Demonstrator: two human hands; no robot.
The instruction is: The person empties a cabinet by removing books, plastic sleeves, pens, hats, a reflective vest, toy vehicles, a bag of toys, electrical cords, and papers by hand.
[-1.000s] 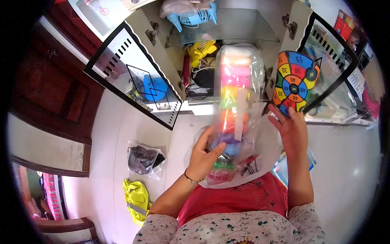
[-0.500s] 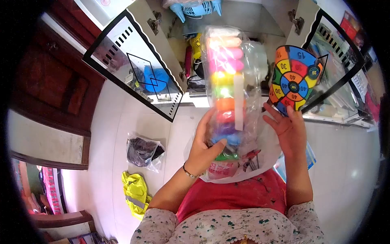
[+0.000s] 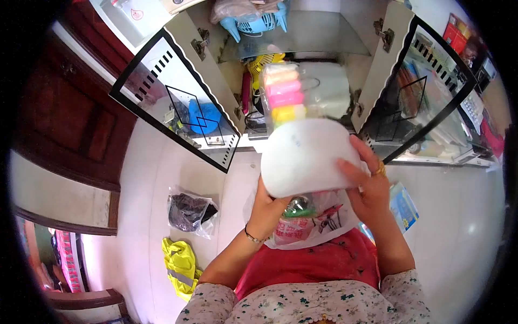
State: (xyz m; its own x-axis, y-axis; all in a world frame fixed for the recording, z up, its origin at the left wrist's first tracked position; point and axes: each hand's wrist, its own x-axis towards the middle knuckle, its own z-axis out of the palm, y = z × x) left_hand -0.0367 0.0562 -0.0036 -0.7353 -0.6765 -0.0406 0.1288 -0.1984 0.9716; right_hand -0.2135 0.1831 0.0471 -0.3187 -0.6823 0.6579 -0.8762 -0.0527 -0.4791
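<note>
A clear plastic package of colourful puffy rolls (image 3: 284, 96) rises from my lap toward the cabinet. My left hand (image 3: 264, 215) grips its left side, the fingers partly hidden behind the board. The target board (image 3: 307, 156), white back facing me, lies over the package's middle and hides many of the rolls. At its right edge my right hand (image 3: 372, 189) holds it, fingertips on the white face and slightly blurred. Under the package, a printed plastic bag (image 3: 302, 233) spreads across my lap.
Two glass doors (image 3: 178, 100) (image 3: 426, 92) of the cabinet stand open either side. A blue plastic item (image 3: 256, 22) sits on its glass shelf (image 3: 307, 35). On the floor lie a bagged dark item (image 3: 190, 209), a yellow vest (image 3: 181, 264) and a blue-and-white packet (image 3: 402, 205).
The target board has moved left from beside the package to over it, flipping from its numbered face to its white back. My right hand has closed on it. The package's top is lower.
</note>
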